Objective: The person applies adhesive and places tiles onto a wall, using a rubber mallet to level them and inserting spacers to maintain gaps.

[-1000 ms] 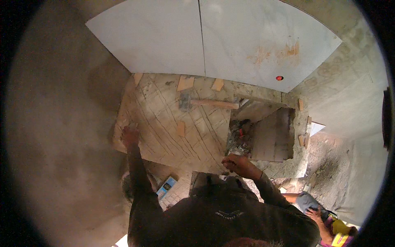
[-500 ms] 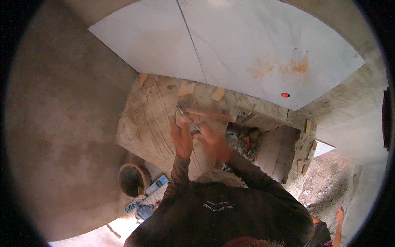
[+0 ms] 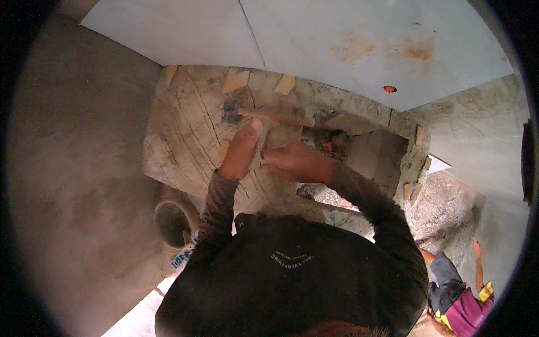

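Observation:
Over a rough, grooved cement slab (image 3: 185,132), my left hand (image 3: 240,153) and my right hand (image 3: 300,162) work close together. Between them is a thin pale piece (image 3: 262,140), pinched upright in my left fingers; blur hides its exact kind. My right fingers are curled closed against its lower end, and whatever they grip is hidden. Just beyond my hands lies a hammer (image 3: 275,117), its dark head to the left and its wooden handle pointing right; neither hand touches it.
White panels (image 3: 314,39) with a red-rimmed hole stand behind the slab. Tan shims (image 3: 237,80) sit along their base. To the right is a rubble-filled opening (image 3: 331,146). A round bucket (image 3: 175,222) and a blue level (image 3: 181,259) are lower left. Another person (image 3: 463,306) is lower right.
My view has shifted, so the slab and hammer appear higher. My right hand has turned more sideways, and the hands remain together. More of the other person now shows at lower right.

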A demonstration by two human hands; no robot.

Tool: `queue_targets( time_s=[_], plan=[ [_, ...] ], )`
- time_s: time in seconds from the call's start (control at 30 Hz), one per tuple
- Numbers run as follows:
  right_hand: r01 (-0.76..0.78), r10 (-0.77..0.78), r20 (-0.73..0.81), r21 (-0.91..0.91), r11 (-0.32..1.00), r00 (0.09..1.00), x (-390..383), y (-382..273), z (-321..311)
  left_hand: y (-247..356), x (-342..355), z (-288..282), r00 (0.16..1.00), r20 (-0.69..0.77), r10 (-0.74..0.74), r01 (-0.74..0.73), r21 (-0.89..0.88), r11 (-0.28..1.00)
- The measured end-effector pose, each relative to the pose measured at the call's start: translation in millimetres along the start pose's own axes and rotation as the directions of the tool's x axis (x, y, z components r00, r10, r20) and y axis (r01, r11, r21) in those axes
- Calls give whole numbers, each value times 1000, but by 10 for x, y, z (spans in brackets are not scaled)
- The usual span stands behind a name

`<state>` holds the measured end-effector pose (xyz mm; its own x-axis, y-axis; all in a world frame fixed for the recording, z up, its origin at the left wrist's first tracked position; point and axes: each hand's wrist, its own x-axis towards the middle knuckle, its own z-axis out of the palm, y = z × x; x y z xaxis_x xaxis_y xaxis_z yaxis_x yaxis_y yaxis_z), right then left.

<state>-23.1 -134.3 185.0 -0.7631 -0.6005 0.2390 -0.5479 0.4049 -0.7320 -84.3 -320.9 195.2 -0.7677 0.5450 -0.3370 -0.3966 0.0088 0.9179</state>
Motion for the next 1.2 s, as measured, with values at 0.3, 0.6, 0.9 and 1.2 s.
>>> queue_targets(
  time_s=[0.3,0.6,0.9,1.2],
  plan=[
    [-183,214,73,-301,936,974,4,-202,-58,-181,-280,-151,991,-131,13,26,290,957],
    [-92,87,-109,-40,995,990,178,-384,82,-337,-92,-423,964,256,68,-197,522,830],
    [-565,674,-126,448,693,728,-871,-410,-759,-771,-667,-2380,982,18,188,-84,932,353],
    [-359,702,-141,779,514,698,-696,-407,-623,-32,-104,-1717,848,52,527,-61,998,0]
  ],
)
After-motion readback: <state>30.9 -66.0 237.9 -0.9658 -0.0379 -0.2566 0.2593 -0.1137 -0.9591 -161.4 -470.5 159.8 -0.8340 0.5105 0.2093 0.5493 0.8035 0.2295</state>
